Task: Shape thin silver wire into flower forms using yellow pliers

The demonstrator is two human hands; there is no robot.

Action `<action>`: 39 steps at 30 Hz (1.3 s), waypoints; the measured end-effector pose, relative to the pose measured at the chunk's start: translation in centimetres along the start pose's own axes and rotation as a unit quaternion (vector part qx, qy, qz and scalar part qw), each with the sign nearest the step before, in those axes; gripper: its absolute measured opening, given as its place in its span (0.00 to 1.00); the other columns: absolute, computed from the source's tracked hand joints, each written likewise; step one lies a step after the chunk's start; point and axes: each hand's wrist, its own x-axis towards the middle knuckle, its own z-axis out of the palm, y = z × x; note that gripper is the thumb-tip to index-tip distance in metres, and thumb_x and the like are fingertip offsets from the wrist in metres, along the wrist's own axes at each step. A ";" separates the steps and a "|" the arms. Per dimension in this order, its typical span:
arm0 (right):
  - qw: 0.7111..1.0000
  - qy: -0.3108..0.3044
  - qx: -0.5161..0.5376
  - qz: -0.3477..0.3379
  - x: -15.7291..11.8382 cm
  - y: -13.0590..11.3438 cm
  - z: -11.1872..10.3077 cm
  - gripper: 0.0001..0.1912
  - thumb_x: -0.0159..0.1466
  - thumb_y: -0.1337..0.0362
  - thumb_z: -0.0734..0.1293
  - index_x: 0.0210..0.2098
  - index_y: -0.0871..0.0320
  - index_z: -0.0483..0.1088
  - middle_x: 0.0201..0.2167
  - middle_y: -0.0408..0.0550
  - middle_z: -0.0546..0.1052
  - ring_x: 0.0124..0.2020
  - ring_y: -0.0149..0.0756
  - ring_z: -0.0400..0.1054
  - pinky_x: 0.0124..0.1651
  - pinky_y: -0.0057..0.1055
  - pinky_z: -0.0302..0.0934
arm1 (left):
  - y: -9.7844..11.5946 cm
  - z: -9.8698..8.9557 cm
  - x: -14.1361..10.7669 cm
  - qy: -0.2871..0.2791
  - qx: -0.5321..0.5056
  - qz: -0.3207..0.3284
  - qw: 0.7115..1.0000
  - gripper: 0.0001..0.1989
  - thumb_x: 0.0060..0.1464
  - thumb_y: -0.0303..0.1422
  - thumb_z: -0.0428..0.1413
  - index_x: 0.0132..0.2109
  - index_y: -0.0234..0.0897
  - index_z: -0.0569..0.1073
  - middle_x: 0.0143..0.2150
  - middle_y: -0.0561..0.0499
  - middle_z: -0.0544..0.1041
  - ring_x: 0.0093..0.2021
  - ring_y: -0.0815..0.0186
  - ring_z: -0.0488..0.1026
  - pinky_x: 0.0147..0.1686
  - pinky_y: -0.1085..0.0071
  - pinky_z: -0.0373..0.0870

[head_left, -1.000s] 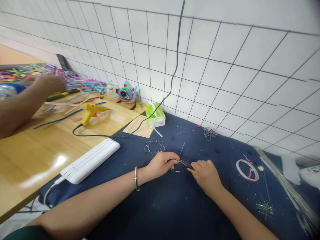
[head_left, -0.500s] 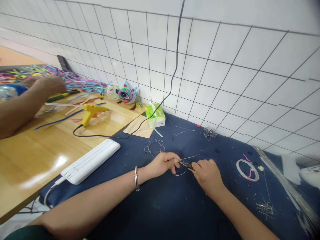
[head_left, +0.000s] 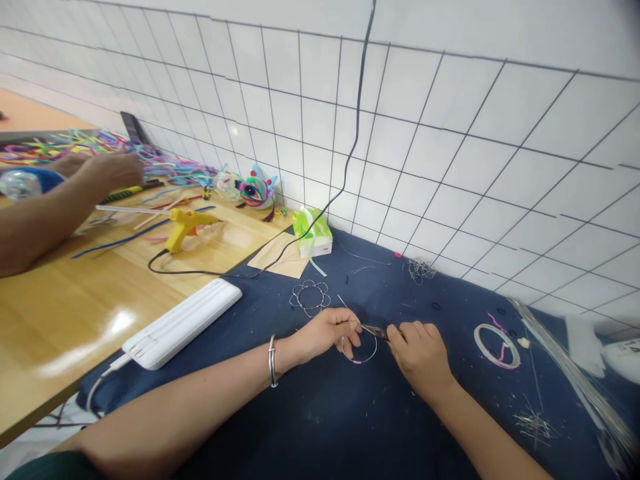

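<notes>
My left hand [head_left: 330,333] pinches a thin wire loop [head_left: 376,348] between thumb and forefinger. The loop hangs below the fingertips, with a small pink piece on its lower edge, and a straight wire end sticks up above the hand. In my right hand [head_left: 420,350] is a pair of pliers [head_left: 374,331], gripped by its handles, which my fingers mostly hide. The jaws touch the wire right beside my left fingertips. Just beyond my left hand a flower-shaped wire ring [head_left: 310,297] lies flat on the dark blue cloth [head_left: 320,427].
At left, a yellow glue gun [head_left: 183,227] and white power strip [head_left: 185,323] lie; another person's hand [head_left: 115,170] is near colourful pipe cleaners [head_left: 173,167]. A tissue pack [head_left: 315,233] stands by the wall. Right: a white tape roll [head_left: 497,347], wire scraps [head_left: 534,423], long wires [head_left: 565,373].
The wire has turned in my hands: its free end, which pointed right, now points up and left, and more of the loop shows below. The pliers stay at my left fingertips.
</notes>
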 end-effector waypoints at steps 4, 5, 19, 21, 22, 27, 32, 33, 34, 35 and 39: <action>1.000 0.006 0.002 -0.003 0.0 0.1 0.2 0.09 0.63 0.66 0.59 0.40 0.56 0.67 0.28 0.48 0.67 0.30 0.34 0.56 0.34 0.35 0.43 | -0.1 -0.1 0.0 -0.006 -0.019 -0.006 1.000 0.12 0.56 0.38 0.48 0.38 0.32 0.68 0.29 0.49 0.74 0.22 0.72 0.71 0.24 0.76 0.63; 1.000 0.006 0.003 -0.004 0.0 0.1 0.2 0.09 0.63 0.66 0.59 0.40 0.56 0.67 0.27 0.48 0.67 0.30 0.34 0.56 0.34 0.35 0.43 | -0.1 -0.1 0.0 -0.005 -0.015 -0.006 1.000 0.12 0.56 0.38 0.49 0.38 0.32 0.68 0.28 0.50 0.74 0.21 0.73 0.71 0.24 0.76 0.63; 0.998 -0.006 0.051 -0.039 0.3 0.2 0.3 0.08 0.63 0.65 0.59 0.34 0.57 0.69 0.22 0.46 0.64 0.27 0.33 0.53 0.34 0.34 0.42 | 0.2 -0.1 -0.5 0.036 0.290 0.064 0.954 0.12 0.57 0.32 0.43 0.33 0.34 0.68 0.27 0.54 0.71 0.19 0.76 0.66 0.21 0.79 0.63; 0.998 -0.006 0.050 -0.049 0.3 0.3 0.3 0.08 0.63 0.66 0.59 0.34 0.57 0.69 0.22 0.46 0.64 0.27 0.33 0.53 0.34 0.34 0.41 | 0.3 -0.2 -0.5 0.029 0.325 0.079 0.942 0.12 0.57 0.30 0.42 0.34 0.34 0.69 0.27 0.54 0.72 0.19 0.76 0.66 0.21 0.79 0.62; 0.997 -0.006 0.048 -0.055 0.3 0.4 0.3 0.08 0.62 0.67 0.58 0.35 0.57 0.69 0.22 0.46 0.64 0.27 0.33 0.53 0.33 0.34 0.41 | 0.4 -0.3 -0.5 0.025 0.343 0.088 0.935 0.12 0.57 0.29 0.42 0.35 0.34 0.69 0.27 0.54 0.72 0.20 0.75 0.66 0.21 0.79 0.62; 0.996 -0.007 0.033 -0.081 0.3 0.8 0.1 0.10 0.62 0.70 0.57 0.36 0.58 0.69 0.23 0.46 0.65 0.27 0.32 0.54 0.33 0.34 0.41 | 0.8 -0.5 -0.5 0.004 0.419 0.129 0.899 0.13 0.52 0.22 0.43 0.35 0.35 0.71 0.25 0.54 0.72 0.22 0.73 0.66 0.24 0.78 0.62; 0.993 -0.008 0.063 -0.096 0.4 0.9 0.1 0.10 0.63 0.70 0.57 0.32 0.58 0.69 0.22 0.45 0.65 0.26 0.31 0.54 0.33 0.33 0.41 | 0.9 -0.7 -0.4 -0.035 0.485 0.158 0.859 0.13 0.45 0.18 0.45 0.33 0.35 0.70 0.27 0.53 0.72 0.26 0.70 0.67 0.29 0.76 0.62; 0.993 -0.013 0.072 -0.095 0.5 1.0 0.2 0.10 0.63 0.69 0.57 0.31 0.58 0.69 0.21 0.45 0.65 0.26 0.31 0.54 0.33 0.33 0.41 | 0.9 -0.7 -0.4 -0.040 0.493 0.162 0.854 0.13 0.45 0.18 0.45 0.33 0.35 0.70 0.27 0.52 0.72 0.27 0.70 0.67 0.30 0.75 0.62; 0.992 -0.021 0.082 -0.093 0.5 1.0 0.3 0.10 0.63 0.67 0.57 0.30 0.58 0.69 0.21 0.45 0.65 0.26 0.31 0.54 0.33 0.32 0.41 | 1.0 -0.8 -0.5 -0.044 0.499 0.165 0.850 0.13 0.46 0.18 0.45 0.33 0.35 0.70 0.28 0.52 0.72 0.28 0.69 0.68 0.31 0.75 0.62; 0.991 -0.031 0.094 -0.091 0.5 1.0 0.4 0.10 0.64 0.65 0.58 0.29 0.57 0.68 0.21 0.44 0.65 0.26 0.31 0.55 0.33 0.32 0.41 | 1.0 -0.8 -0.5 -0.048 0.502 0.165 0.848 0.13 0.45 0.18 0.45 0.33 0.35 0.70 0.28 0.52 0.72 0.28 0.69 0.68 0.32 0.75 0.62; 0.981 -0.084 0.155 -0.079 0.4 1.1 0.8 0.12 0.63 0.59 0.59 0.28 0.57 0.68 0.21 0.43 0.68 0.25 0.29 0.59 0.32 0.30 0.42 | 1.3 -0.8 -0.6 -0.064 0.507 0.161 0.844 0.13 0.45 0.18 0.46 0.33 0.36 0.70 0.28 0.52 0.73 0.29 0.69 0.68 0.31 0.76 0.61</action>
